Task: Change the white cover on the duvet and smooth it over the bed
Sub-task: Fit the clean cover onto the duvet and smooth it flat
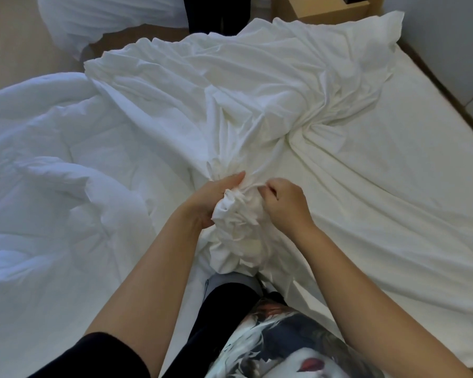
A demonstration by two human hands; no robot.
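Note:
A white duvet cover (271,85) lies crumpled across the bed, its folds running toward me and gathered into a bunch at the near edge. My left hand (213,197) grips the left side of that bunch. My right hand (283,204) pinches the fabric on the right side, fingers curled into it. The puffy white duvet (47,165) lies heaped on the left half of the bed, beside the cover. A flat white sheet (393,192) shows on the right half of the mattress.
A wooden bed frame edge (448,102) runs along the right by a grey wall. A wooden bedside table (322,6) stands at the far end. More white bedding (93,20) lies on the floor at the upper left. My dark-trousered legs (230,304) press against the bed's near edge.

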